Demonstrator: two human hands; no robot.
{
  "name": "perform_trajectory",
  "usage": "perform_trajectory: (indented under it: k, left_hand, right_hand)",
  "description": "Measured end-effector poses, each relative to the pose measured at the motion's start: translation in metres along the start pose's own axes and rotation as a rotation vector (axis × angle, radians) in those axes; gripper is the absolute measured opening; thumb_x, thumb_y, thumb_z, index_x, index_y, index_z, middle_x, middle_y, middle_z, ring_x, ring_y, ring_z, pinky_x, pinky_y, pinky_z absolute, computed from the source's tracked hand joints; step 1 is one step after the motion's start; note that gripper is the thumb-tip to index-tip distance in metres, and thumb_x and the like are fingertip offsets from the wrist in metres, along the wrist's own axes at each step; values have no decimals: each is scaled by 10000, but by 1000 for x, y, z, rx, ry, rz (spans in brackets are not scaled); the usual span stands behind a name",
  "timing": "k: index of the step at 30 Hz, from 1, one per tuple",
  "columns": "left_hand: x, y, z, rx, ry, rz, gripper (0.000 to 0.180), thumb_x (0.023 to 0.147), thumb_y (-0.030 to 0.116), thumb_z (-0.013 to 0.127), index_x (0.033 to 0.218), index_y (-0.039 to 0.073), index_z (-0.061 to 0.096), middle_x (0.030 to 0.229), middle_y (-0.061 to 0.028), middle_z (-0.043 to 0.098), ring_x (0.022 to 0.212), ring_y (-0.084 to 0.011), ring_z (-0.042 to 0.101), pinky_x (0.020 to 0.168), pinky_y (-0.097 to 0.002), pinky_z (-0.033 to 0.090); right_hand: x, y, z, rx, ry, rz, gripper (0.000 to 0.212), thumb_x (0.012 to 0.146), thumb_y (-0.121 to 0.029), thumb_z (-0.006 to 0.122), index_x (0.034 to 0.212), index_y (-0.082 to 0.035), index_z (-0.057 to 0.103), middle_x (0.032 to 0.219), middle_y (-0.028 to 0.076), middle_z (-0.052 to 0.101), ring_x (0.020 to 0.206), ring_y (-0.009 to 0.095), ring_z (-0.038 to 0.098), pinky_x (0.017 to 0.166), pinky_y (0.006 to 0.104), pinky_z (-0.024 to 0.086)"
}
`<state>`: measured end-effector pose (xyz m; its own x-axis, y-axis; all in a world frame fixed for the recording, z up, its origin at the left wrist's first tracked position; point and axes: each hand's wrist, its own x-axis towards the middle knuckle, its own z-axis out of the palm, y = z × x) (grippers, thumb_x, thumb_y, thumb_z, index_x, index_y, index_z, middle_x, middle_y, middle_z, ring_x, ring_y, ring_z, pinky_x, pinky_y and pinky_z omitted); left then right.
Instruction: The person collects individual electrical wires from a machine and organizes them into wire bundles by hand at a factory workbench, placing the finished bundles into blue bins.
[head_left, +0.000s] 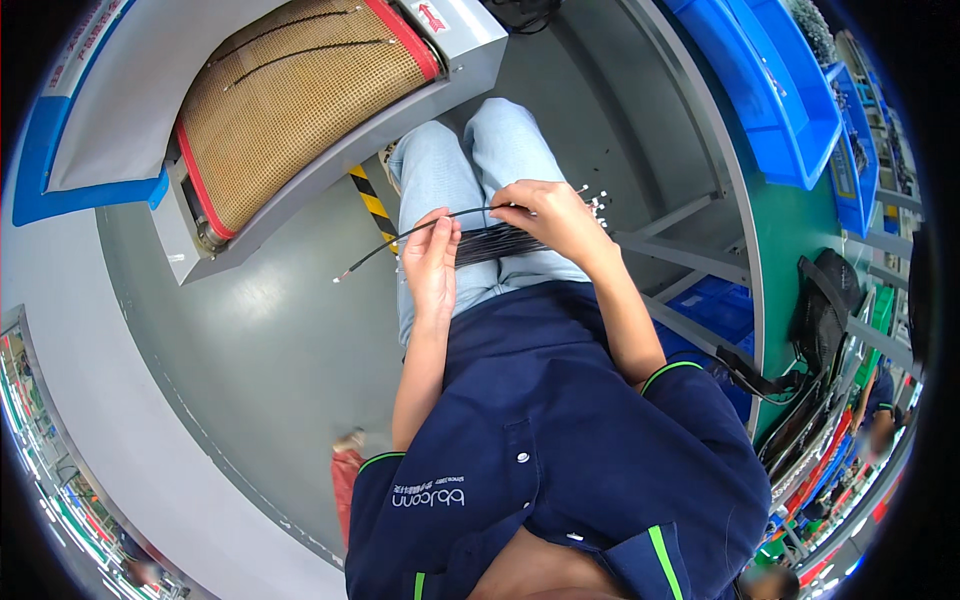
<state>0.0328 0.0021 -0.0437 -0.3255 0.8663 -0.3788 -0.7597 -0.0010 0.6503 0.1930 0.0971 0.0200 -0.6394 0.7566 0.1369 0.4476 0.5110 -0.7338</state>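
Note:
A thin black cable [384, 245] is stretched between my two hands above my lap. My left hand [432, 262] pinches it between thumb and fingers, and one end with a small pale tip sticks out to the left. Closed on the same cable farther right is my right hand [553, 215], its fingertips bent round it. Under the hands, across my thighs, lies a bundle of black cables [492, 245]. Several white connector ends [600, 207] of the bundle show past my right hand. The bundle's middle is partly hidden by that hand.
Ahead on the left stands a conveyor with a tan mesh belt [290, 110] and red edges; two black cables [310, 60] lie on it. A green-topped bench [795, 225] with blue bins [775, 110] is on the right. A black bag [828, 300] hangs beside it.

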Motion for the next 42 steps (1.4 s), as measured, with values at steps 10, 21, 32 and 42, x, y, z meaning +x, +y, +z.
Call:
perform_trajectory:
  k: [10,21,32,42]
  left_hand:
    - [10,13,-19,12,118,144,169,913,50,589,1064,-25,604,956,-75,623,836,-121,616,763,-218,529]
    - [7,13,-25,-25,134,163,176,921,58,578,1074,-28,594,930,-82,621,827,-118,613,766,-214,532]
    - [3,14,-24,13,120,154,159,916,44,579,1056,-21,616,939,-74,632,833,-123,616,767,-217,533]
    - [2,15,-24,21,91,158,162,919,42,574,1060,-29,612,946,-77,629,840,-122,615,772,-217,533]
  right_hand:
    - [-7,16,-10,-53,74,20,93,794,-99,690,871,-51,666,785,66,643,695,228,632,606,314,496]
    - [-9,15,-7,40,145,-21,71,797,-86,701,843,-49,661,747,47,624,607,155,574,542,275,451]
    - [-9,13,-6,68,209,-31,62,779,-90,723,826,-59,695,686,22,586,550,109,509,494,250,402]
    - [-10,18,-7,27,182,-113,79,771,-85,728,794,-45,663,687,30,574,561,137,534,503,271,423]
